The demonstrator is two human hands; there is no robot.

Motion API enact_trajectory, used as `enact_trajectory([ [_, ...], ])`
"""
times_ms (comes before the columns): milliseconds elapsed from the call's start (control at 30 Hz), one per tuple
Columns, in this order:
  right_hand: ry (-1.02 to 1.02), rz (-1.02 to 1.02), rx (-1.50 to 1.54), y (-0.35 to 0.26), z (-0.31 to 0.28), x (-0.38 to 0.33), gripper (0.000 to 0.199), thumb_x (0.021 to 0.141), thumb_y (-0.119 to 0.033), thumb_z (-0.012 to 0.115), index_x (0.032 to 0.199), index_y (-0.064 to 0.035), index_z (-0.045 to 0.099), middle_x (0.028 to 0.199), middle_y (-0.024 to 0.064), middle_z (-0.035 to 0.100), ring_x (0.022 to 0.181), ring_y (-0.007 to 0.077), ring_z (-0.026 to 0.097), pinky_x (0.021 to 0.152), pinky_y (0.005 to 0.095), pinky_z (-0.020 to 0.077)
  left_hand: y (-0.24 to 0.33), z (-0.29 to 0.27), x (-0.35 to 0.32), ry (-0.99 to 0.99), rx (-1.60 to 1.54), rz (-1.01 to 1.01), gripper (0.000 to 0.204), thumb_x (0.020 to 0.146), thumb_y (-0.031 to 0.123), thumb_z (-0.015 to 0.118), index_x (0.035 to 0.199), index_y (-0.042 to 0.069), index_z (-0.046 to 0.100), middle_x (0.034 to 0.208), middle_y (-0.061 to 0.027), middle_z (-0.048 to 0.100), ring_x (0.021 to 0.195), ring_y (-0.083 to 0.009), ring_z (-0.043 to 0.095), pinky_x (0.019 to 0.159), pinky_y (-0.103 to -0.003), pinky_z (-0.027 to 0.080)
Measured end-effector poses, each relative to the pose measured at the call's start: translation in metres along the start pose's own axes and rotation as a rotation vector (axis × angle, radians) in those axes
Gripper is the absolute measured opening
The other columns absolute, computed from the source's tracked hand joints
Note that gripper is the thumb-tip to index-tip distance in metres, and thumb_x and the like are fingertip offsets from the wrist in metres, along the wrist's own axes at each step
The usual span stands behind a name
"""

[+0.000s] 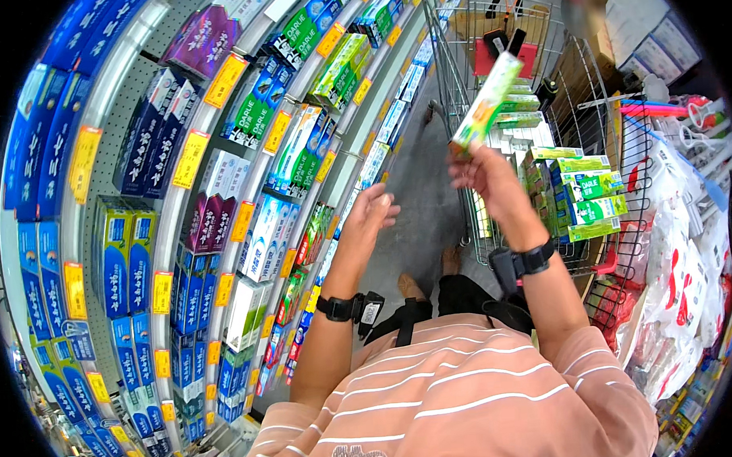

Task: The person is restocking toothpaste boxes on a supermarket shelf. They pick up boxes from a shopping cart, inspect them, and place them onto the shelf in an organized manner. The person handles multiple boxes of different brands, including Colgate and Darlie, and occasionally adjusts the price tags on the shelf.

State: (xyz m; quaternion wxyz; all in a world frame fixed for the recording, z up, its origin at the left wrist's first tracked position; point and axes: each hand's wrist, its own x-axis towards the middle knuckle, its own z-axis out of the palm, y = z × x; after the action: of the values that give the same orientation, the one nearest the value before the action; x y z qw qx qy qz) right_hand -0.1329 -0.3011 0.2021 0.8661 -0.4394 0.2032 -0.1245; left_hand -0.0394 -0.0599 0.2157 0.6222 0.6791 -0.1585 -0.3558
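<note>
My right hand is raised over the near side of the wire shopping cart. Its fingers are closed on the lower end of a toothpaste box, white, green and orange, which tilts up and away. With nothing in it, my left hand hangs in the air between the shelves and the cart, its fingers loosely bent and apart. Green and white toothpaste boxes lie in a stack inside the cart, close to my right wrist. More green boxes sit farther in, partly behind the held box.
Shelves of toothpaste boxes in blue, green and purple rise along my left, with yellow price tags on their edges. White and red plastic packages hang beyond the cart on the right. Grey floor runs between shelf and cart.
</note>
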Motion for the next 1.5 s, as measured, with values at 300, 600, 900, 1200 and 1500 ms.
enact_trajectory([
  [300, -0.204, 0.166, -0.226, 0.068, 0.081, -0.059, 0.04, 0.095, -0.037, 0.059, 0.113, -0.0019, 0.057, 0.105, 0.0107, 0.064, 0.086, 0.0155, 0.065, 0.072, 0.0273, 0.0533, 0.011, -0.001, -0.024, -0.073, -0.075, 0.194, 0.059, 0.102, 0.034, 0.051, 0.147, 0.001, 0.034, 0.132, -0.0152, 0.052, 0.119, -0.0204, 0.051, 0.101, -0.032, 0.04],
  [600, -0.381, 0.184, -0.557, 0.077, 0.108, -0.078, 0.039, 0.094, -0.036, 0.062, 0.108, -0.0002, 0.06, 0.095, 0.006, 0.063, 0.083, 0.0137, 0.063, 0.068, 0.0279, 0.053, -0.013, -0.044, -0.063, 0.021, -0.44, 0.141, 0.053, 0.099, 0.024, 0.05, 0.143, -0.003, 0.04, 0.128, -0.0124, 0.058, 0.112, -0.0169, 0.057, 0.095, -0.032, 0.046],
  [900, 0.264, -0.421, -1.598, 0.093, -0.045, -0.088, 0.046, 0.081, -0.016, 0.072, 0.12, -0.0001, 0.053, 0.116, 0.026, 0.057, 0.106, 0.0435, 0.056, 0.089, 0.0465, 0.0472, -0.027, -0.087, -0.086, -0.061, -0.643, 0.041, 0.044, 0.1, 0.033, 0.044, 0.127, -0.001, 0.054, 0.108, -0.0151, 0.068, 0.093, -0.026, 0.068, 0.079, -0.039, 0.056],
  [1200, 0.391, -0.324, -1.718, 0.103, -0.078, -0.114, 0.061, 0.086, -0.036, 0.068, 0.128, 0.005, 0.049, 0.118, 0.0302, 0.057, 0.107, 0.0471, 0.055, 0.091, 0.0499, 0.0458, -0.038, -0.097, -0.08, -0.05, -0.574, -0.023, 0.046, 0.098, 0.025, 0.043, 0.135, -0.002, 0.046, 0.113, -0.0145, 0.065, 0.089, -0.0258, 0.068, 0.074, -0.039, 0.057],
  [1500, 0.477, 0.178, -1.481, 0.14, -0.113, -0.108, 0.054, 0.098, -0.049, 0.043, 0.102, 0.0021, 0.06, 0.089, 0.0309, 0.065, 0.087, 0.0485, 0.061, 0.077, 0.0562, 0.0466, -0.034, -0.092, -0.068, -0.062, -0.535, -0.071, 0.048, 0.097, 0.025, 0.043, 0.134, -0.005, 0.045, 0.11, -0.0166, 0.065, 0.089, -0.0254, 0.068, 0.073, -0.038, 0.057],
])
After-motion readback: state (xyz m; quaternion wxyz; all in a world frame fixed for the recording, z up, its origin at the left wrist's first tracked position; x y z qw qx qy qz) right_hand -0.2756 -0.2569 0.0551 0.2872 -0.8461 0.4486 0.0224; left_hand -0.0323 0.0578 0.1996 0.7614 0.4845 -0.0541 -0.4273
